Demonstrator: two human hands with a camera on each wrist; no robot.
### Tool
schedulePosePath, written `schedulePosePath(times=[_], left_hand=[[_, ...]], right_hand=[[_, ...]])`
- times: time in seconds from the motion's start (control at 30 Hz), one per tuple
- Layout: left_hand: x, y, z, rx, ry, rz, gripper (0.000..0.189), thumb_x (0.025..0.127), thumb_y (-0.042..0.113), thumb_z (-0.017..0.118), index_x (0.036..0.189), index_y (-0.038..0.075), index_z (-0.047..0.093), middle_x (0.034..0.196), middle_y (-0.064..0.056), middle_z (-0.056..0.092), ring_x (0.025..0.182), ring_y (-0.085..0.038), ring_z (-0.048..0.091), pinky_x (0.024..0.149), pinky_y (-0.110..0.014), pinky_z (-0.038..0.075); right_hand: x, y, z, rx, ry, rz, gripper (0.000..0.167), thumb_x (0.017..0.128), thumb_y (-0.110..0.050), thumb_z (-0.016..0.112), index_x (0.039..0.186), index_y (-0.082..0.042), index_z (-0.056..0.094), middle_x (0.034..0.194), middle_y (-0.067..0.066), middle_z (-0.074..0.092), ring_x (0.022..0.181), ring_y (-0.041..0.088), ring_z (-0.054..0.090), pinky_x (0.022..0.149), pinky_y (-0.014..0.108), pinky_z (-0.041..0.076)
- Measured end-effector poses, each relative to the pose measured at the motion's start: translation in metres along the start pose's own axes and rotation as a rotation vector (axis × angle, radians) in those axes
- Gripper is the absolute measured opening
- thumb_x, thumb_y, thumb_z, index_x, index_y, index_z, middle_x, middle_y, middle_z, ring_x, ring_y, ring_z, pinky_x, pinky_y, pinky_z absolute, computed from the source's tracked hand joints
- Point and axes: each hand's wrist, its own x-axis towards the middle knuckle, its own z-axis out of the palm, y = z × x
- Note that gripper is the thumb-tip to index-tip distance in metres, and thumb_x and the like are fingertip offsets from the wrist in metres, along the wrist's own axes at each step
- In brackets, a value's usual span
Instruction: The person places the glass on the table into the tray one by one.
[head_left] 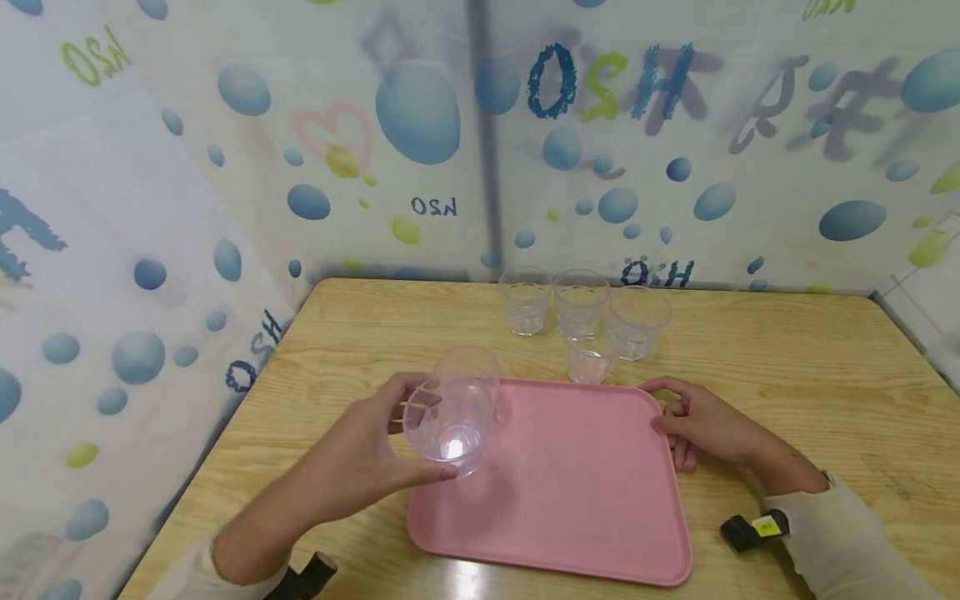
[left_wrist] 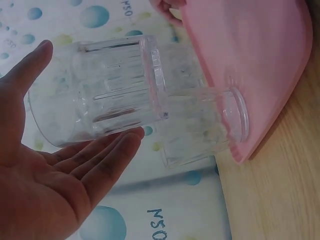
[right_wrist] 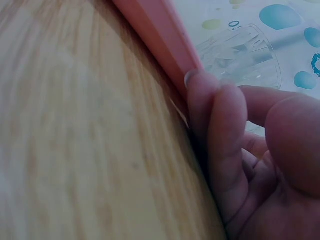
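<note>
My L hand [head_left: 358, 454], thumb & fingers spread, is gripping a clear, round, plastic-looking cup [head_left: 450, 433] above L side of a pink, rect. tray [head_left: 585, 483], R hand [head_left: 705, 423] pinching its edge nr. far-R corner.

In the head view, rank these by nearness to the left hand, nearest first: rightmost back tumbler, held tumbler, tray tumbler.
1. Held tumbler: in the left hand.
2. Tray tumbler: just behind it, at the tray's left side.
3. Rightmost back tumbler: beyond the tray, farther right.
</note>
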Motion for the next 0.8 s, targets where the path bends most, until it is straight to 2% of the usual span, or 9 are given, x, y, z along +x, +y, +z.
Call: schedulePosePath(times=[0.53, 0.8], left_hand=[[0.0, -0.029, 0.022, -0.065, -0.089, 0.018, 0.092, 0.069, 0.044, 0.09, 0.143, 0.016, 0.043, 0.133, -0.006, 0.061, 0.119, -0.029, 0.064, 0.093, -0.034, 0.057], [0.002, -0.041, 0.027, -0.06, -0.105, 0.037, 0.091, 0.07, 0.045, 0.09, 0.141, 0.013, 0.043, 0.133, -0.007, 0.061, 0.119, -0.03, 0.064, 0.094, -0.034, 0.057]], right_hand=[[0.001, 0.0, 0.0, 0.017, -0.009, -0.008, 0.056, 0.101, -0.016, 0.06, 0.148, -0.003, 0.033, 0.072, 0.011, 0.06, 0.049, 0.019, 0.065, 0.051, 0.043, 0.058], [0.001, 0.001, 0.0, 0.017, -0.012, -0.01, 0.055, 0.101, -0.016, 0.059, 0.148, -0.003, 0.033, 0.072, 0.011, 0.061, 0.05, 0.019, 0.066, 0.052, 0.043, 0.059]])
